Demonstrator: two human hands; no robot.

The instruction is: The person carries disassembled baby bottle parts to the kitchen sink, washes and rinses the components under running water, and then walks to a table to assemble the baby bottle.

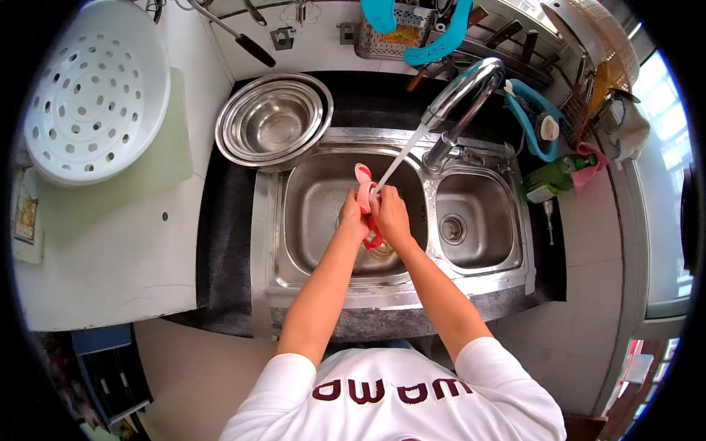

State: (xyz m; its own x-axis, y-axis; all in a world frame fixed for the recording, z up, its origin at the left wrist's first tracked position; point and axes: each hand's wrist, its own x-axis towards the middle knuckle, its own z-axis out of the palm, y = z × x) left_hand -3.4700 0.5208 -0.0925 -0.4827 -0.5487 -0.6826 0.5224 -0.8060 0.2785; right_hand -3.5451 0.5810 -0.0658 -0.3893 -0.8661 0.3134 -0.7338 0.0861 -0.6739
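Both hands are over the large steel sink basin (312, 198). Between them is a pink plastic piece (365, 192) with a rounded flap sticking up and a red part below; it looks like a flip-top bottle lid, though fingers cover much of it. My left hand (353, 213) is closed on its left side. On the right side, my right hand (391, 213) grips it with bent fingers. Water (401, 158) runs from the chrome faucet (471, 92) in a slanting stream onto the pink piece and my right fingers.
Nested steel bowls (276, 125) stand at the basin's back left. A smaller basin (474, 220) lies to the right. A green bottle (555, 178) and a blue basket (537, 121) are at the far right. A white colander (95, 95) leans at the left.
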